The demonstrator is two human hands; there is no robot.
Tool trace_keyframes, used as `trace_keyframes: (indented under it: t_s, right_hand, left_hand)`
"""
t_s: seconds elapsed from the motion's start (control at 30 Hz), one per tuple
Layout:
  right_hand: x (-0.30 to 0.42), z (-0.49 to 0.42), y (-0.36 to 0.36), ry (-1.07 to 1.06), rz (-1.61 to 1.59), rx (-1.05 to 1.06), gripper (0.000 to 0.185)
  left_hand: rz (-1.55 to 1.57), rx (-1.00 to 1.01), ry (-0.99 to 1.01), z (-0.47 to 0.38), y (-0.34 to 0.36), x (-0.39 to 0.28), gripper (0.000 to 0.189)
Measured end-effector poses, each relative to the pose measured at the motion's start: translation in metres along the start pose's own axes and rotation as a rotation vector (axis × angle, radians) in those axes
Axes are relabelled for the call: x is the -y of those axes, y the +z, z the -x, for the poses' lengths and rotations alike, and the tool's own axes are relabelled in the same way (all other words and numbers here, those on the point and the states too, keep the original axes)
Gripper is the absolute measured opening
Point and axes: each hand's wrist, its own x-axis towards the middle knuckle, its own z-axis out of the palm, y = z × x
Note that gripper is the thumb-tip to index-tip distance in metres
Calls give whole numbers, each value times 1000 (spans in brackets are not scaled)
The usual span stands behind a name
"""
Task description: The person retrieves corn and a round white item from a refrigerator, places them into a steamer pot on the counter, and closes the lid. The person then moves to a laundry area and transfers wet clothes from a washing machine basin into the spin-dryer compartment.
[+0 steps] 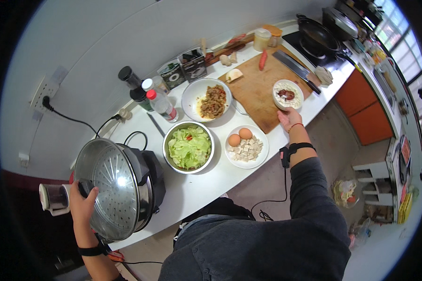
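My left hand [82, 202] grips the dark knob of a clear steamer lid [109, 168] on the electric steamer at the left. At the right, my right hand [290, 119] touches the near side of a white bowl [288, 95] holding white crumbly food topped with dark red sauce. That bowl is at the near edge of a wooden cutting board [256, 95]. Between my hands are a steel bowl of lettuce [190, 147], a white bowl of cooked minced meat [212, 102], and a white plate [248, 162] with two brown eggs and pale diced cubes.
A cleaver [295, 68], a carrot piece [263, 59] and a cut pale vegetable [234, 75] lie on the board. Bottles, including a red-capped one [161, 105], stand near the wall. A black wok [318, 33] sits on the cooktop. Black cords run behind the steamer.
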Motion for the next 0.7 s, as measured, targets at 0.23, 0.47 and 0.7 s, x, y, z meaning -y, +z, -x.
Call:
trace_keyframes:
  t_s: [0.23,0.47,0.7]
  right_hand:
    - [-2,-36,2,-45,-94,-115,35]
    - [0,-45,1,-95,-24,-160,37]
    - [26,-22,-9,-99,119,-67,31]
  left_hand:
    - [88,-73,28,-7,11,21,63]
    - [429,-121,-13,1,-16,58,52]
    - [650,-259,-92,38,-72,96,46]
